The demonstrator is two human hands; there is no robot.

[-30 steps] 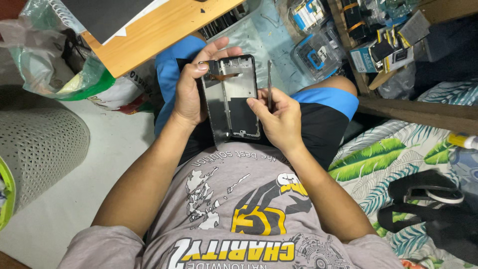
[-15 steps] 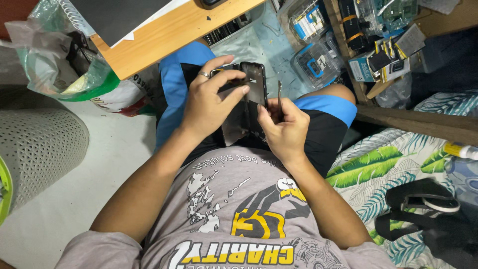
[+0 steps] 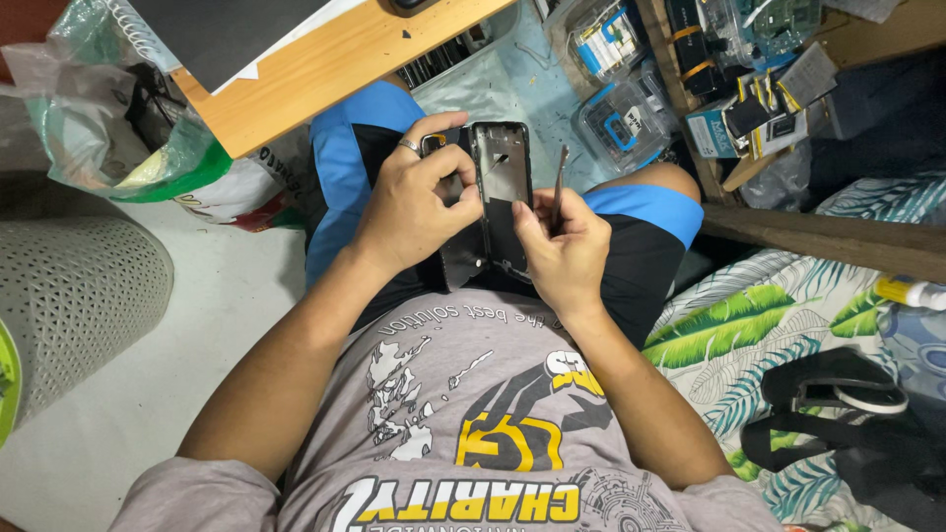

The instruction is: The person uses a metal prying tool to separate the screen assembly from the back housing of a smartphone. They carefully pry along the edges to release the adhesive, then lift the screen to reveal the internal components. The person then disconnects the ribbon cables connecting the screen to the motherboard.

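Both my forearms angle in over my lap, elbows out, wrists meeting above my thighs. My left hand curls around the left edge of the phone frame, ring finger bent, thumb and fingertips clamped on its rim and on the dark panel that hangs open beside it. The frame stands nearly upright, its bare inside facing me, just below the tabletop. My right hand sits at the frame's right edge, fingers closed: thumb and forefinger press on the lower rim, while the others grip a thin metal tool that points upward alongside the frame.
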